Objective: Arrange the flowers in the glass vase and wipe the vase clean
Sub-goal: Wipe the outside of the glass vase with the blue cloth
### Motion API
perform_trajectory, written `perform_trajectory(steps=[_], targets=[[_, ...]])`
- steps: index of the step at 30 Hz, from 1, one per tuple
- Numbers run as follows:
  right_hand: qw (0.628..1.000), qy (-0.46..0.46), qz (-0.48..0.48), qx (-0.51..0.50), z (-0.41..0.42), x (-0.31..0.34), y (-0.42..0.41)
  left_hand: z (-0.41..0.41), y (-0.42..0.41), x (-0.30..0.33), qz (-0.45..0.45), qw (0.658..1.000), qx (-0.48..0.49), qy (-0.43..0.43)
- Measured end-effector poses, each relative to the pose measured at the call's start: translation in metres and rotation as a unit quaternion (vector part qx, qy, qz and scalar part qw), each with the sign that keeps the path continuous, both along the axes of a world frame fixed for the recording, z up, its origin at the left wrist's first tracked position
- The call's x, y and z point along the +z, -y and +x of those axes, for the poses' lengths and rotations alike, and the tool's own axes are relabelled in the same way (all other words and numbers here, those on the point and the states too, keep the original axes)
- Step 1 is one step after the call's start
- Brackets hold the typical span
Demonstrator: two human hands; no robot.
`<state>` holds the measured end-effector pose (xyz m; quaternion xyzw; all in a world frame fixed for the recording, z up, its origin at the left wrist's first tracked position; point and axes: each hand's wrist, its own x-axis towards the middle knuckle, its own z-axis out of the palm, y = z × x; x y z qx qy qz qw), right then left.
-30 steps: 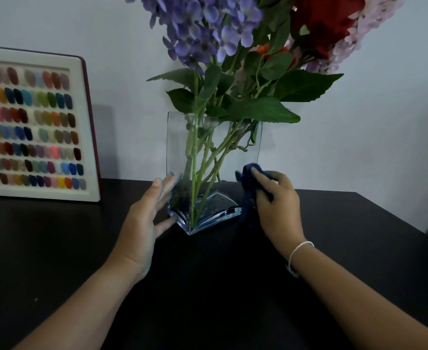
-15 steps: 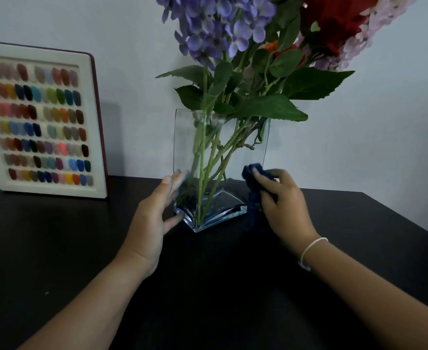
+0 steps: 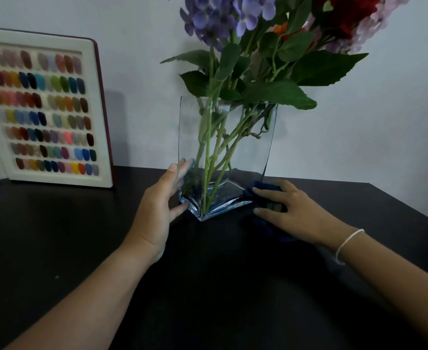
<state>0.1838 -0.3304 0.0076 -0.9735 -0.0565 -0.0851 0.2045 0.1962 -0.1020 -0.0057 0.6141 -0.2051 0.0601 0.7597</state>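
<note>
The left hand [image 3: 157, 210] lies flat, fingers straight against the near-left face of the clear, square-sided glass vase [image 3: 225, 157], steadying it. The right hand [image 3: 296, 213] presses a dark blue soft cloth [image 3: 260, 188] to the vase's lower right side: wiping seems underway, and next calls for sweeping up the smooth glass. The purple and red flowers [image 3: 233, 16] already stand inside, towards the black table's [image 3: 56, 248] far edge.

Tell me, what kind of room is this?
Maybe a nail salon or a home: a nail colour sample board leans on the wall, beside a glass vase of flowers on a black table.
</note>
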Motion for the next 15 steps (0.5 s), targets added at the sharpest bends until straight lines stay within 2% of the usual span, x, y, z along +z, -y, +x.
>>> perform_trajectory(steps=[15], targets=[[0.989, 0.098, -0.094, 0.067, 0.001, -0.001, -0.01, -0.002, 0.003, 0.002, -0.003, 1.0, -0.002, 0.0]])
